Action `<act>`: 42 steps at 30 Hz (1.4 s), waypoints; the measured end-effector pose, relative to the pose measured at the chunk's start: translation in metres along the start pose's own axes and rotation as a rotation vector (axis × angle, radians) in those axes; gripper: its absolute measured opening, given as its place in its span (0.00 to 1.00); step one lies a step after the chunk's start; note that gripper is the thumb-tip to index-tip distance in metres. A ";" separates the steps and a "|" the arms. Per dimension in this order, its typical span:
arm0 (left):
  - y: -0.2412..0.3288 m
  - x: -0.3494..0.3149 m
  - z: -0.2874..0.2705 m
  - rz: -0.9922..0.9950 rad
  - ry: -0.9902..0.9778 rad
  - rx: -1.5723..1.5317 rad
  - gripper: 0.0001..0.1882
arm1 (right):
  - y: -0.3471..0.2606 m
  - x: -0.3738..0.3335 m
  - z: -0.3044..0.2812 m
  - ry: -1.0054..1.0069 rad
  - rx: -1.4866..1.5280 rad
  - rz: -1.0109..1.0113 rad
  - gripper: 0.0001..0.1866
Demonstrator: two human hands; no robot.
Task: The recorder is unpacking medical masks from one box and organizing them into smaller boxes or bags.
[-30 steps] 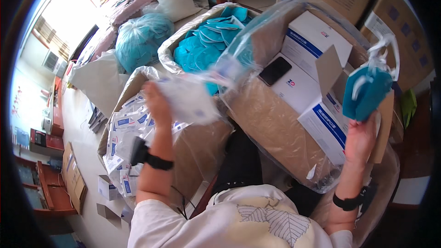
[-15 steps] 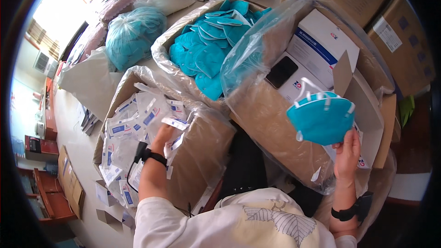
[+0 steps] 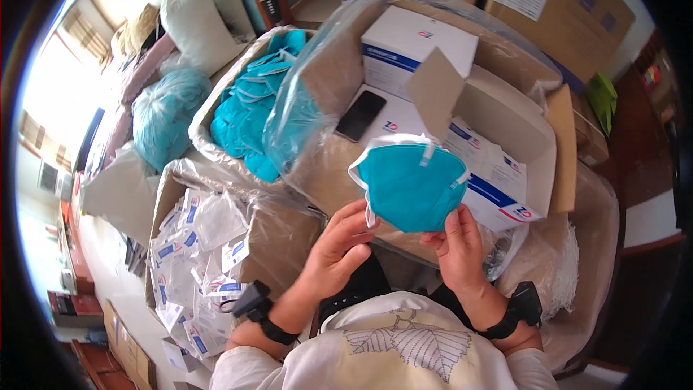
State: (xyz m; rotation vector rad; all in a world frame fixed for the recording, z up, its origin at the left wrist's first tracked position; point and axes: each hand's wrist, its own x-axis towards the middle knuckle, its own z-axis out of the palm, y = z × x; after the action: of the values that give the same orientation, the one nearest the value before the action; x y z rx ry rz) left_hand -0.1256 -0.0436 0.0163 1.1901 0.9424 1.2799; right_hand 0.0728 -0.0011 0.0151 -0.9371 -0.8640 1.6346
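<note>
A teal face mask (image 3: 411, 186) with white straps is held up in front of me. My right hand (image 3: 460, 249) pinches its lower right edge between thumb and fingers. My left hand (image 3: 339, 245) is at the mask's lower left side, fingers stretched toward the white strap and thumb apart; it appears to grip nothing. Just beyond the mask stands an open white box (image 3: 545, 162) with flat packaged pieces (image 3: 491, 152) inside. To the left, a lined carton holds many white and clear packets (image 3: 191, 245).
Another lined carton holds piled teal masks (image 3: 245, 112). A black phone (image 3: 361, 115) lies on white boxes (image 3: 422, 43) atop a plastic-covered carton. Large brown cartons (image 3: 563, 11) stand behind. A stuffed teal bag (image 3: 167, 115) sits at far left. I wear black wrist bands.
My left hand has left the packet carton and come over to the mask, with no packet visible in it. My right hand has brought the mask toward the middle. The view has turned right.
</note>
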 end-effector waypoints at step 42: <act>0.043 0.027 0.016 0.043 0.137 0.806 0.09 | -0.070 -0.052 -0.141 0.170 -0.852 -0.586 0.06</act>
State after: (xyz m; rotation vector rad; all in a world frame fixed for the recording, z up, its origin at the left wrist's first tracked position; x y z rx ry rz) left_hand -0.1157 -0.0229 0.0637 1.7462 1.6259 1.0372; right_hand 0.2370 -0.0235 0.0237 -1.2051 -1.5807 0.6473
